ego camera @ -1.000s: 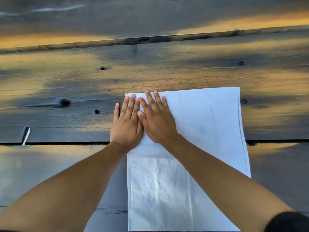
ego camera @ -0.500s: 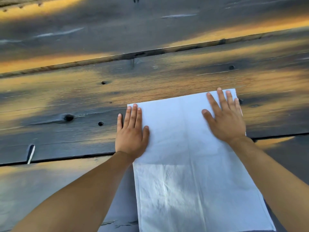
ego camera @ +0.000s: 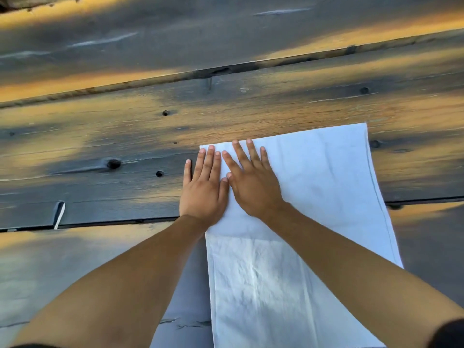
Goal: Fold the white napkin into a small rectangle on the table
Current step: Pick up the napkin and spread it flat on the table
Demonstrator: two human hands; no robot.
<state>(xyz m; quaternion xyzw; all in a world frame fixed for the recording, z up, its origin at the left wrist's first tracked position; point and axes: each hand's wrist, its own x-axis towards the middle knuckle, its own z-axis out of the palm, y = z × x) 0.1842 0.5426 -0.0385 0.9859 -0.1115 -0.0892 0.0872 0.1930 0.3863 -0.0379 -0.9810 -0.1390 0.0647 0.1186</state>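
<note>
Right hand slides back from the far right corner to the left side, so now it's flat next to the left hand, thumbs touching, fingers spread, gripping nothing. Both press the white napkin near its far left corner. It lies flat on the wooden worktop, near half crumpled, far half smooth.

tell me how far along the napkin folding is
Done: the napkin lies flat on the table as a long strip, apparently folded once. In hand: the left hand and right hand press flat, side by side, at its far left corner. Left: the folds that shorten it into a small rectangle.
</note>
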